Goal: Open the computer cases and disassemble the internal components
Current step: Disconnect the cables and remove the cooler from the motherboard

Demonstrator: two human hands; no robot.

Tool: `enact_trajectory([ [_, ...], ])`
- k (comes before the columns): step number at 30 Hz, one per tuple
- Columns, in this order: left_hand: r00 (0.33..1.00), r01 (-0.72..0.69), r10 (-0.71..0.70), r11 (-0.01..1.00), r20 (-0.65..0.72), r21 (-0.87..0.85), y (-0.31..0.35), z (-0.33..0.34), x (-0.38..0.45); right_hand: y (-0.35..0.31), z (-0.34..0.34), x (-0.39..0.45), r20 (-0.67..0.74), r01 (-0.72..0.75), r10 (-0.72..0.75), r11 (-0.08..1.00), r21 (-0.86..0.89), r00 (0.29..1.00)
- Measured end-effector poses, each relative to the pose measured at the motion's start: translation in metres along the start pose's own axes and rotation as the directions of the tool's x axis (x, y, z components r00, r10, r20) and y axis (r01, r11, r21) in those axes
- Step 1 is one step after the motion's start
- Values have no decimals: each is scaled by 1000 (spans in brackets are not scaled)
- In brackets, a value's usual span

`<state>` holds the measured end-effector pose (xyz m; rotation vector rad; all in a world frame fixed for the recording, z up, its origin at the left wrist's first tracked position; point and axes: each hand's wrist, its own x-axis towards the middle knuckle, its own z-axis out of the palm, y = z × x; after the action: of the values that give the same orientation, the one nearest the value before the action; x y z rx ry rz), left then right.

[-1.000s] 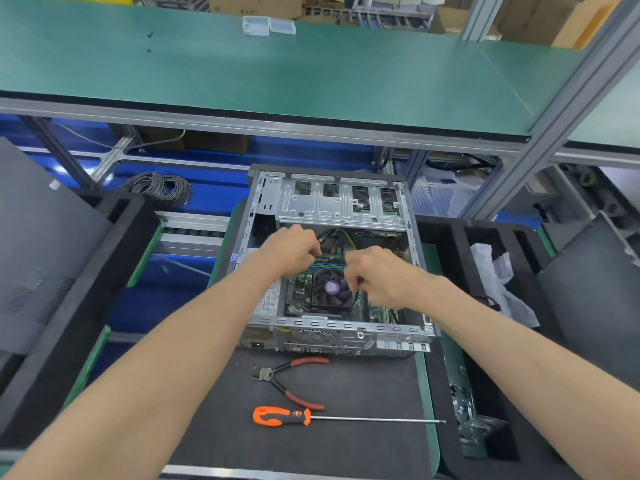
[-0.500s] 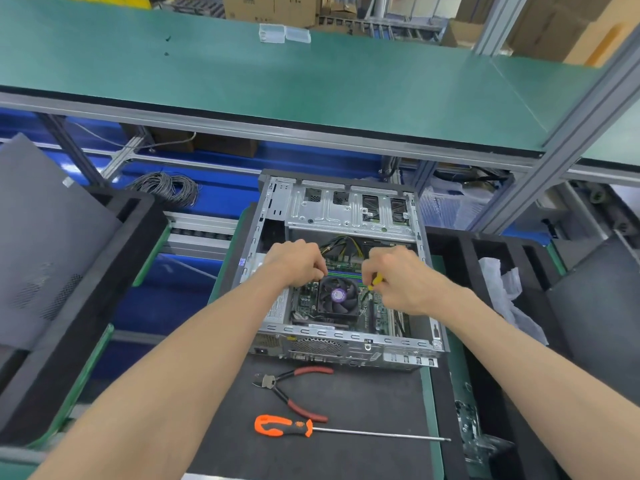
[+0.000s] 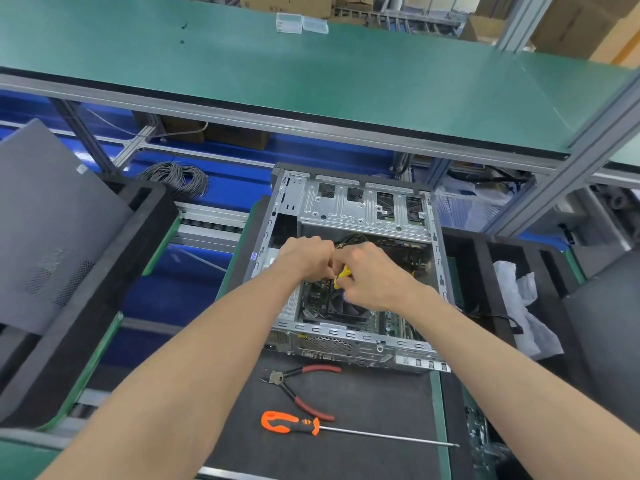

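Both hands, left hand (image 3: pixel 306 259) and right hand (image 3: pixel 372 277), pinch my small yellow connector (image 3: pixel 343 273) over open computer case (image 3: pixel 353 216); fragile, grip plug body, not thin wires

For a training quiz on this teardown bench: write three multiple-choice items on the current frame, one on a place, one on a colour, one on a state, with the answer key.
1. Where does the screwdriver lie?
A. inside the case
B. on the mat in front of the computer case
C. on the green shelf

2. What colour are the cutters' handles?
A. red
B. blue
C. yellow

3. What is the state of the computer case?
A. side panel closed
B. standing upright
C. open, with both hands inside

Key: B, it lies on the dark mat nearer than the cutters. A, both handles are red. C, the left hand and right hand meet over the board, a small yellow part between them.
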<state>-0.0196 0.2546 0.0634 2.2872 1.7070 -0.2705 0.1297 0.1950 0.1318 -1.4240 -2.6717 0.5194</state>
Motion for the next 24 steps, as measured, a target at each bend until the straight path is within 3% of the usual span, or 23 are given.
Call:
enact_trajectory([
  [15, 997, 74, -74, 997, 3, -3, 7, -4, 0, 2, 9, 4, -9, -20, 19, 998, -57, 1000],
  [24, 997, 72, -72, 997, 3, 21, 9, -6, -3, -8, 14, 4, 79, -10, 19, 993, -114, 997],
])
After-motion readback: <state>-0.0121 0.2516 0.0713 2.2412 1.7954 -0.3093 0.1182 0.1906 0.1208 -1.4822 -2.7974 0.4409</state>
